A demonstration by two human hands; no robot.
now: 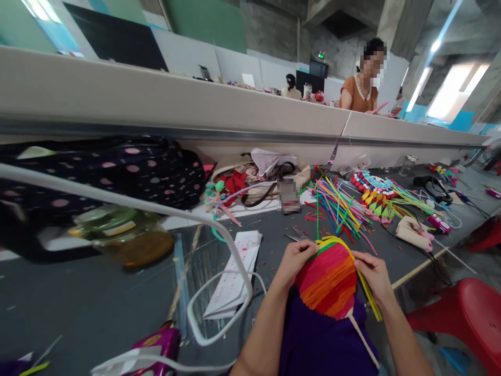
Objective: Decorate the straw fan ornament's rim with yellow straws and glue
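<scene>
Purple cloth (313,339) is lying under the round fan-like piece (327,282), whose edge the left hand (294,259) is pinching while the right hand (374,271) is clamping yellow strips (371,300) against it, the striped surface looking covered, the edging seemingly unfinished.

Grey concrete pillar (407,28), bright window (456,93)
</scene>
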